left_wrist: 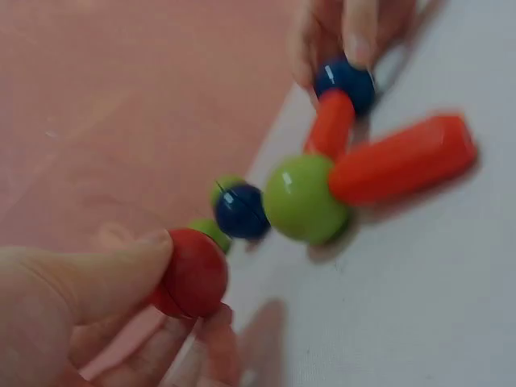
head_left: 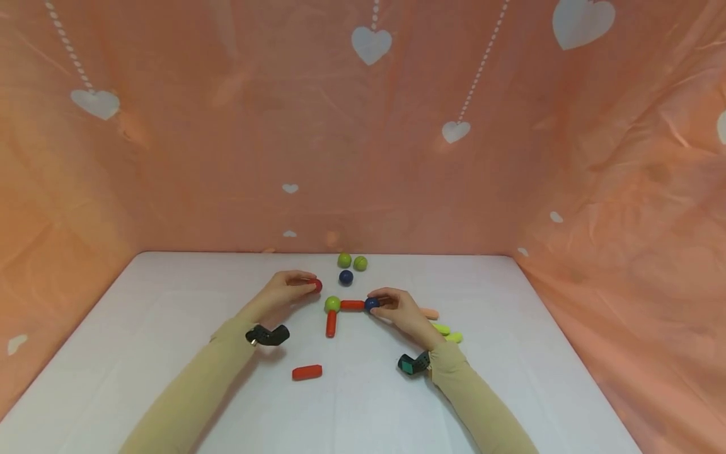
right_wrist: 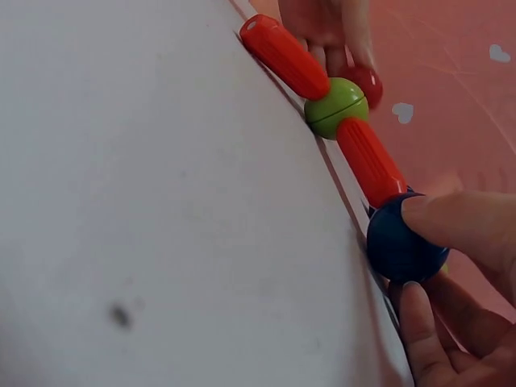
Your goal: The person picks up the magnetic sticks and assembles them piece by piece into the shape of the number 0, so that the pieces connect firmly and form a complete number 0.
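Between thumb and fingers my left hand [head_left: 286,287] holds a red ball [left_wrist: 193,272], left of the joined pieces. My right hand [head_left: 401,310] pinches a blue ball [right_wrist: 407,239] at the right end of that assembly. A red rod [head_left: 352,305] runs from the blue ball to a green ball [head_left: 333,304]. From the green ball a second red rod [head_left: 331,324] points toward the near side, its other end free. The red ball is apart from the green one in the head view.
Behind the assembly lie another blue ball [head_left: 346,277] and two green balls [head_left: 344,260]. A loose red rod [head_left: 307,372] is nearer the front. Yellow-green rods [head_left: 454,337] and a peach rod [head_left: 429,313] lie beside the right forearm, partly hidden. An orange curtain [head_left: 317,157] hangs behind the white table [head_left: 142,302].
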### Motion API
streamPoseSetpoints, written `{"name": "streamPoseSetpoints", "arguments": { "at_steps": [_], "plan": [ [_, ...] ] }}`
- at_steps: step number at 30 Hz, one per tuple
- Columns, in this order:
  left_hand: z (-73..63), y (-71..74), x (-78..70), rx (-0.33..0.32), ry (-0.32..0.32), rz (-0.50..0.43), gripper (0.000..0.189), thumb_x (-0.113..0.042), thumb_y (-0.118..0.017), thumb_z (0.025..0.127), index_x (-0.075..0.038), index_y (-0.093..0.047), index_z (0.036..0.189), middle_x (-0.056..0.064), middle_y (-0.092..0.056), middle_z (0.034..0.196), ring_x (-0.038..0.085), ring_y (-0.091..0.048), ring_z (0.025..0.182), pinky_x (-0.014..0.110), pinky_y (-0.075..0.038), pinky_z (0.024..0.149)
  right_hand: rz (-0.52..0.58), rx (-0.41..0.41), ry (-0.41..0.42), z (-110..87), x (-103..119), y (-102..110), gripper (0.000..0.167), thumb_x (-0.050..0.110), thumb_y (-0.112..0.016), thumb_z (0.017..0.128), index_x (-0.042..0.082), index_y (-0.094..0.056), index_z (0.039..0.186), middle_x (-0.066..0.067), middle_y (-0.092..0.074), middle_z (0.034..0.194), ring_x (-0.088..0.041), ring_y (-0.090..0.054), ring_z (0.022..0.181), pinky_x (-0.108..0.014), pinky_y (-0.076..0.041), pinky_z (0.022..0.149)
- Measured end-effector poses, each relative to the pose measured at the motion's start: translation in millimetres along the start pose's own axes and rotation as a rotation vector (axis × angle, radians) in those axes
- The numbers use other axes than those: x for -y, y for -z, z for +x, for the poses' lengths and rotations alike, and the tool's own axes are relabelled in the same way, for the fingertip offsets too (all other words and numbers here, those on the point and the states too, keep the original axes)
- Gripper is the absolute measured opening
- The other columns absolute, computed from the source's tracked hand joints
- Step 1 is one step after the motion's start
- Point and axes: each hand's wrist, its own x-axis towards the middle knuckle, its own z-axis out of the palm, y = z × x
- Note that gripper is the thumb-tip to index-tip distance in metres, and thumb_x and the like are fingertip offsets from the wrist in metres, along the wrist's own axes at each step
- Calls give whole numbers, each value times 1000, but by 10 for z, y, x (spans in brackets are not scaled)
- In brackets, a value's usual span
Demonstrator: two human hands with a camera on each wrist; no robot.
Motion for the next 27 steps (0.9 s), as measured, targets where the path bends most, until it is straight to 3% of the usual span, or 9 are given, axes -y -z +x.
{"name": "streamPoseSetpoints", "arguments": {
  "at_steps": [8,14,27],
  "plan": [
    [-418,11,30,65,113,-108,45,-23,-64,93,-4,-54,133,12,-60,122,25,-59,110,37,-44,100,-4,1,-24,-22,18,22,33,12,-71,87,10,-65,119,-4,-63,112,-20,-60,99,-29,-51,85],
    [-588,-102,96,114,127,-126,45,-25,-66,92,-4,-57,131,11,-61,120,23,-59,109,35,-45,98,0,0,-23,-37,28,29,33,9,-70,87,6,-64,120,-5,-63,112,-20,-60,101,-30,-51,86],
    [-669,-273,169,128,-55,50,41,-19,-72,87,0,-60,122,11,-64,114,22,-63,100,34,-51,90,-50,-7,-2,-47,134,24,34,6,-69,88,5,-62,121,-9,-61,119,-23,-59,104,-32,-50,87]
  ]
}}
